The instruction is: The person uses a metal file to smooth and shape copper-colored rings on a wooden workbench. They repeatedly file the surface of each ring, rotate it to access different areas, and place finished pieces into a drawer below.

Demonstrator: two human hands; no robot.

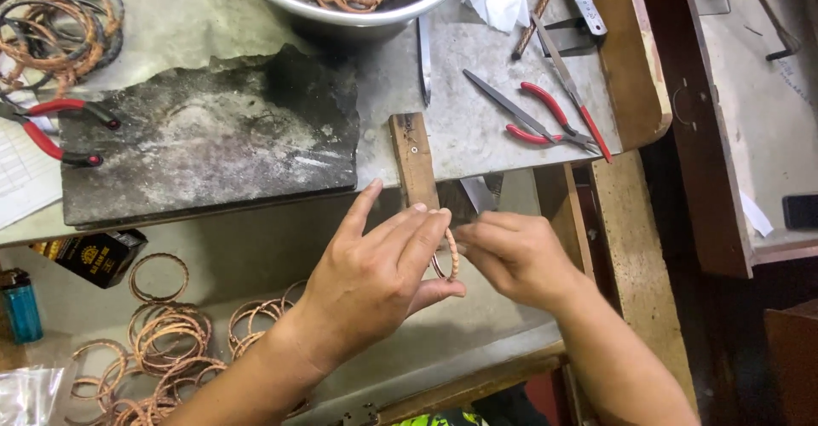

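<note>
My left hand [379, 273] and my right hand [515, 256] meet in front of the workbench, both pinching one twisted copper bangle [452, 256] held edge-on between them. The left thumb and forefinger grip its near and far side; the right fingertips press on its right edge. Just above the hands a narrow wooden peg [414, 162] sticks out from the bench edge.
A dark charred slab [213, 132] lies on the bench. Behind it stands a steel bowl [358, 13] with copper rings. Red-handled pliers [545, 119] and tweezers lie to the right, red-handled cutters [60, 132] to the left. Several bangles [170, 341], a blue lighter [21, 307] and a black box [98, 256] sit on the lower tray.
</note>
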